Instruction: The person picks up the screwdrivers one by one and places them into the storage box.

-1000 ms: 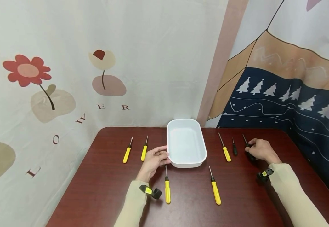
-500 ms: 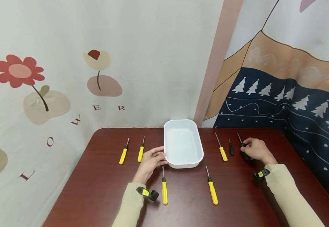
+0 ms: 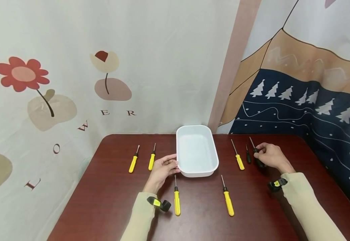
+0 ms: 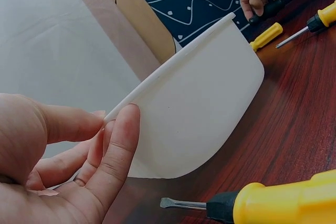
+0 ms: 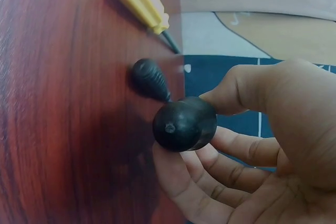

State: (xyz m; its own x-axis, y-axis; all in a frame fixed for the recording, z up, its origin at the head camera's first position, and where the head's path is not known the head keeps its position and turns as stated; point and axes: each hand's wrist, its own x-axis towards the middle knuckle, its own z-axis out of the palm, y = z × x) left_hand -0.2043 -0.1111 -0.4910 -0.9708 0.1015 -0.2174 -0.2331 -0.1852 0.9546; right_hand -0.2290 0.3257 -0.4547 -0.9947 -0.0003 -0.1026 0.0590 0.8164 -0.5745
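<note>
At the near left corner of a white plastic tray [image 3: 197, 174], my left hand [image 3: 161, 172] pinches the rim. The left wrist view shows a fingertip against the tray's outer wall [image 4: 184, 103]. Over on the right, my right hand [image 3: 272, 156] grips a larger black-handled screwdriver [image 3: 259, 163] between thumb and fingers, its shaft pointing to the back. The rounded handle end [image 5: 181, 127] faces the right wrist camera. Just left of it lies a smaller black screwdriver [image 3: 248, 157], with a yellow-handled screwdriver [image 3: 239, 162] beside that one.
Two yellow screwdrivers lie left of the tray, one [image 3: 133, 164] farther out than the other [image 3: 152, 162]. Nearer the front are two more, one [image 3: 177, 202] by my left wrist and one [image 3: 228, 202] right of centre. Printed curtains [image 3: 162, 67] back the dark red table [image 3: 102, 207].
My right hand and the larger black screwdriver have shifted a little left, closer to the small black one. The left hand keeps its place on the tray; the head view sways slightly.
</note>
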